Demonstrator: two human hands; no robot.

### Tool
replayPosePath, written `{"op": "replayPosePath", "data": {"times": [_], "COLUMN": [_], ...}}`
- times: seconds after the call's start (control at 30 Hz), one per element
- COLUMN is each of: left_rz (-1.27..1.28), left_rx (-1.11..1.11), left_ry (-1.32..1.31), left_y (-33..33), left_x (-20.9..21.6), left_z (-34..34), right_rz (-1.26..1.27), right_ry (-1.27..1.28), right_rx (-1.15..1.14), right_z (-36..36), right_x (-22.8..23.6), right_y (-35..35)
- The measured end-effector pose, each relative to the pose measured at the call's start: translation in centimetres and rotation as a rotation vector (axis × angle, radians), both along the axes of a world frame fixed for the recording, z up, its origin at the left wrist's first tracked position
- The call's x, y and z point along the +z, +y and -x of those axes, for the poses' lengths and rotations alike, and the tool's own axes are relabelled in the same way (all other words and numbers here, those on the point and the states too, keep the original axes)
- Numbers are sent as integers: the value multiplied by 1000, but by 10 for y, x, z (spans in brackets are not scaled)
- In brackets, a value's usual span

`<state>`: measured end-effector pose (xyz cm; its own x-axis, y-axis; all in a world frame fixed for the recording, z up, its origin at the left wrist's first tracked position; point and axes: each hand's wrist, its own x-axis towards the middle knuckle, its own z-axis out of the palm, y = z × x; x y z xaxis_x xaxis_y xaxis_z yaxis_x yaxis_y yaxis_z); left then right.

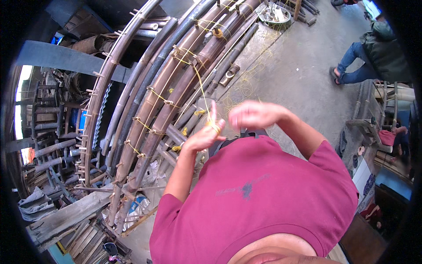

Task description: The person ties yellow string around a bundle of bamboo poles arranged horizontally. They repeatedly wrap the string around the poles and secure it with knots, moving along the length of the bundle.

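My left hand (205, 134) is raised in front of my body, index finger and thumb stretched out. A yellow cord (201, 83) is looped around its fingers and runs taut up to the bamboo poles. To its right is my right hand (251, 115), curled and smeared by motion; whether it holds anything does not show. Beyond my left hand, the long brown bamboo pole (169, 100) lies beside others, bound across at intervals with yellow cord. Short pegs stick out along some poles.
Loose yellow cord (246, 81) lies tangled on the concrete floor (303, 57). A round basin (274, 17) with scraps stands at the far end. Another person (373, 53) is at the upper right, near a wooden bench (364, 131). Wood pieces (88, 242) are stacked lower left.
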<state>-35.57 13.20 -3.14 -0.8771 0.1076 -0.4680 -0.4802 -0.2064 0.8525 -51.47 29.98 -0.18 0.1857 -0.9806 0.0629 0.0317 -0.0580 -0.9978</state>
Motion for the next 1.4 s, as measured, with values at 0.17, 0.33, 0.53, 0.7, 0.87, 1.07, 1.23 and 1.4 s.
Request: {"op": "replayPosePath", "data": {"times": [0.17,0.33,0.53,0.7,0.87,1.07,1.23,1.4], "left_rz": [-909,-517,-278,-484,-748,-688,-280,-371], "left_rx": [-45,-287,16,623,967,507,154,65], "left_ry": [222,-12,176,412,348,522,185,78], "left_y": [-32,-41,-38,-21,-8,-11,-17,-28], "left_x": [26,-5,1,6,11,-20,-25,-5], "left_z": [14,-1,-1,5,1,-9,-9,-6], "right_rz": [-271,94,402,655,618,367,99,344], "right_ry": [-142,409,657,780,741,250,117,490], "right_rx": [158,-216,-575,-751,-742,-607,-192,-75], "right_z": [-16,8,-7,-32,-40,-34,-12,-1], "right_x": [-33,-2,21,-14,-26,-25,2,-11], "right_y": [-16,-50,-57,-57,-52,-48,-56,-65]}}
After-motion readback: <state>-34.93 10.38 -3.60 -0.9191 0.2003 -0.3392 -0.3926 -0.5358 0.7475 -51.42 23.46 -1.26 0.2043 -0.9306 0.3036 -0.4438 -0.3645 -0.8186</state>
